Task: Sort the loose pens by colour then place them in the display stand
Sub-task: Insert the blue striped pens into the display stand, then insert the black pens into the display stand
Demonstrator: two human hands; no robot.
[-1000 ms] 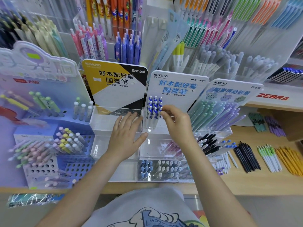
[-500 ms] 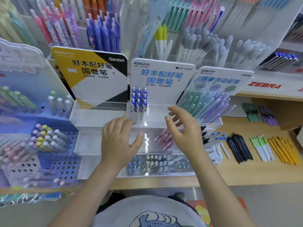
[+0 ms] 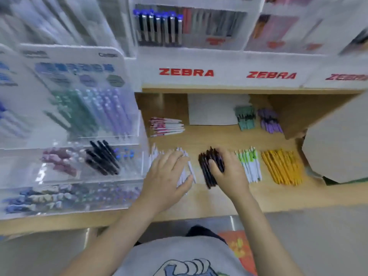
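If bunched loosely: black pens (image 3: 211, 168) may spill onto the desk (image 3: 219, 194)
Right hand (image 3: 229, 172): curled round black pens
Left hand (image 3: 169, 174): spread flat on white pens (image 3: 187, 172)

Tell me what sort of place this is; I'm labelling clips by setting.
Most likely a stationery shop: ZEBRA-branded shelving, a clear acrylic display stand stocked with pens, and sorted pen piles such as the black pens on a wooden counter.

We're in a stationery shop: ZEBRA-branded shelving (image 3: 186, 72), clear acrylic display stand (image 3: 111, 162) full of pens, sorted bundles across the counter (image 3: 219, 198).
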